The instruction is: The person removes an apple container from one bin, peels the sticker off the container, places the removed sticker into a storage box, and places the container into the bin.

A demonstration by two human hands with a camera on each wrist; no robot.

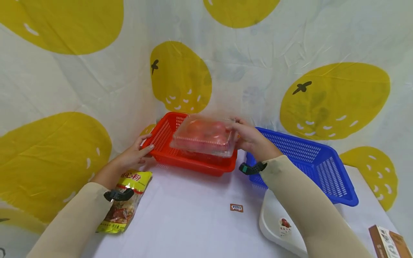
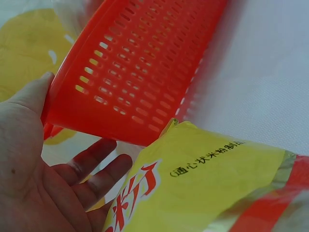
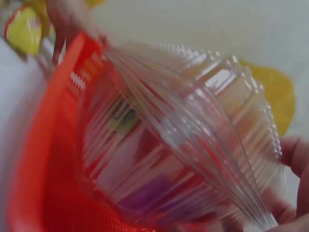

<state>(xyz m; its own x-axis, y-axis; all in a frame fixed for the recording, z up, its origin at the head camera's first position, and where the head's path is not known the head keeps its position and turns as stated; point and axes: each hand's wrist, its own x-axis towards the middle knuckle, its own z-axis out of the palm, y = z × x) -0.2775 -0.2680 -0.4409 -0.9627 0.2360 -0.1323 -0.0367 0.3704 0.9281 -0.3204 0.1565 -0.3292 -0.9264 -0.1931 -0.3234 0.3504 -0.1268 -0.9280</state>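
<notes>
A red plastic basket (image 1: 190, 164) with slotted walls stands at the middle back of the table. My left hand (image 1: 137, 152) grips its left end; in the left wrist view the thumb (image 2: 36, 92) lies at the rim and lower fingers hang loose beside the wall. My right hand (image 1: 250, 139) holds the right side of a clear plastic clamshell box (image 1: 203, 141), tilted over the basket. Reddish round fruits show through its lid. In the right wrist view the clamshell (image 3: 188, 130) is blurred, with its near edge inside the basket's outline.
A yellow food packet (image 1: 137, 179) lies beneath my left wrist. Right of the red basket stands a blue basket (image 1: 343, 179), partly behind my right arm. A white container (image 1: 274, 218), a small brown label (image 1: 236, 208) and a brown box (image 1: 387, 242) lie nearer me.
</notes>
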